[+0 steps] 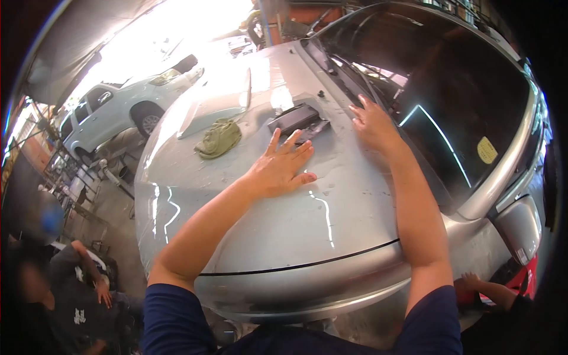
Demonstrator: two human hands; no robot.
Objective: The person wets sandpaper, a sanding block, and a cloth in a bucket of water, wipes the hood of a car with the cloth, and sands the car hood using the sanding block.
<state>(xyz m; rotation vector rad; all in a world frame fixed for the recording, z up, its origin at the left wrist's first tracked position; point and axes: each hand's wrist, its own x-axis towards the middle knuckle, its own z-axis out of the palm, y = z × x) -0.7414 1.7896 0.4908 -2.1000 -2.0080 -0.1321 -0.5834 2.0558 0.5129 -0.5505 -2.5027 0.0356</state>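
My left hand (pixel 281 167) lies on the silver car hood (pixel 278 225), its fingers spread and nothing in it. Just beyond its fingertips sits a dark boxy object (pixel 294 118) on a crumpled dark sheet. A green cloth (pixel 219 139) is bunched up on the hood to the left of that object. Near the base of the windshield (pixel 449 89), my right hand (pixel 374 125) is over the hood's rear edge, its fingers apart and holding nothing; whether it touches the surface is unclear.
A white pickup (pixel 109 112) stands at the upper left. One person in a dark shirt (pixel 80 290) is at the lower left, and another person's hand (pixel 471 281) shows at the lower right. The side mirror (pixel 518 228) sticks out at the right.
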